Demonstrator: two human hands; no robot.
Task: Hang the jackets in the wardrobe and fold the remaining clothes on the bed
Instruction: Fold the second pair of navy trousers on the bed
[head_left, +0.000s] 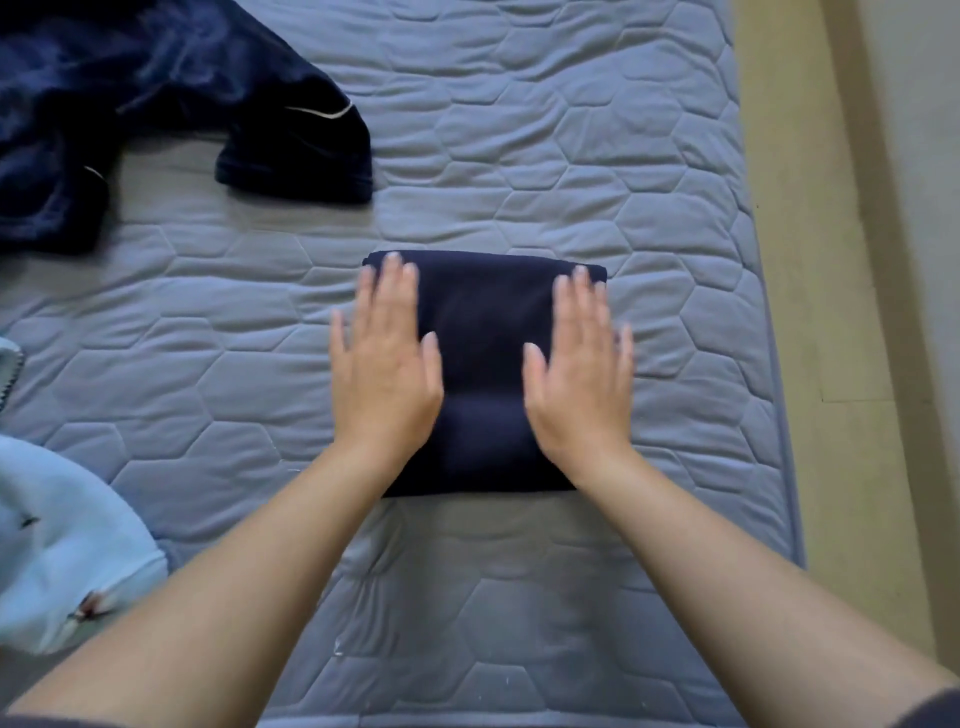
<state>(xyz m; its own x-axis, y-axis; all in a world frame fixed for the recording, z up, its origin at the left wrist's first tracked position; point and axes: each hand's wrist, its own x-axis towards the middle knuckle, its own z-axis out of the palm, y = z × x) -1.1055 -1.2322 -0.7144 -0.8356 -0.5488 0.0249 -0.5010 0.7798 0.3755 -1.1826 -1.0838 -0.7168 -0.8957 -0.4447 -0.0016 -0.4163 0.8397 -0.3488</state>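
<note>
Folded garment: dark navy, soft knit, squared into a thick rectangle, mid-bed. Likely light and limp; lift from beneath both side edges.
Left hand, right hand: flat, fingers straight, pressing its sides.
Bed: grey quilted hexagons.
Navy clothes: plush, crumpled, far left.
Pale blue fleece: near left.

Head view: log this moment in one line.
left hand: flat on folded garment | right hand: flat on it | nearby: navy clothes, light-blue cloth | surface: mattress
</note>
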